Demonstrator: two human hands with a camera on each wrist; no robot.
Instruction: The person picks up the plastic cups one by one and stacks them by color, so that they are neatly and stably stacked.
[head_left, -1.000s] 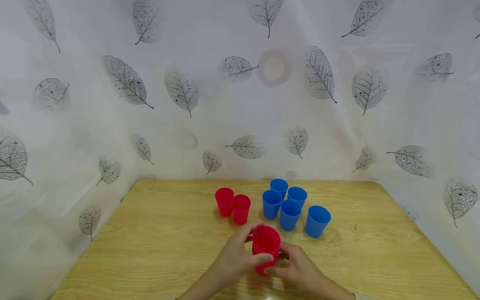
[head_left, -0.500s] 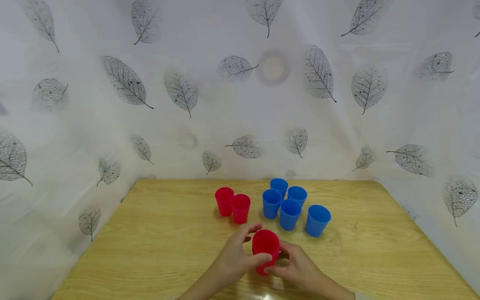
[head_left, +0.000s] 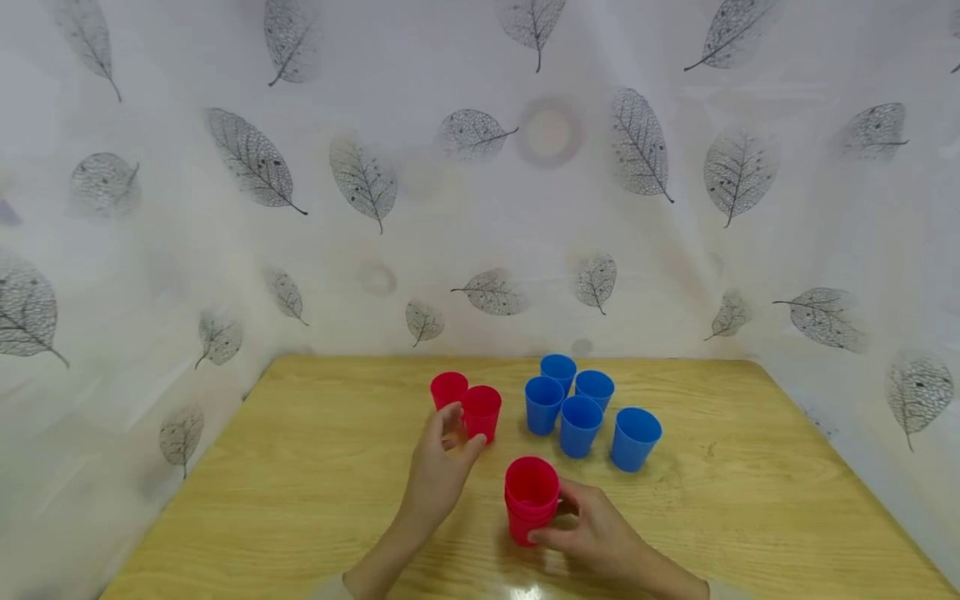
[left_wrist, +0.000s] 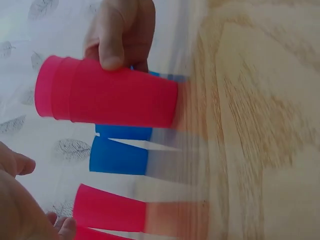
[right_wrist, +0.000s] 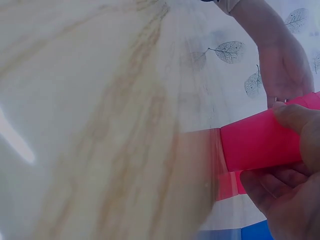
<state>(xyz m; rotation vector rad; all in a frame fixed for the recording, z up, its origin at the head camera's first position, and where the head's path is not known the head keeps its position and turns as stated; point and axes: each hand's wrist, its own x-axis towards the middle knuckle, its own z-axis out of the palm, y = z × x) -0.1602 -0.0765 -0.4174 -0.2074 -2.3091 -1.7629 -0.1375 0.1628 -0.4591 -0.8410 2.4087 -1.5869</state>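
A stack of nested red cups (head_left: pixel 531 515) stands upright at the front middle of the table. My right hand (head_left: pixel 596 532) grips it from the right, thumb in front and fingers behind. In the left wrist view, several rims of the stack (left_wrist: pixel 115 95) show close together. My left hand (head_left: pixel 435 471) reaches forward with thumb and fingers apart, nothing held between them. Its fingertips are at the left side of the nearer single red cup (head_left: pixel 483 410), and they overlap the farther red cup (head_left: pixel 448 387). Both single cups stand upright with their mouths up.
Several blue cups (head_left: pixel 580 429) stand upright in a group behind the stack, and one blue cup (head_left: pixel 635 442) sits a little apart at their right. The wooden table (head_left: pixel 315 467) meets a leaf-patterned sheet (head_left: pixel 420 250) at its back and sides.
My left hand has let go of the red stack and moved forward and left to the two single red cups. My right hand still grips the stack, almost unmoved.
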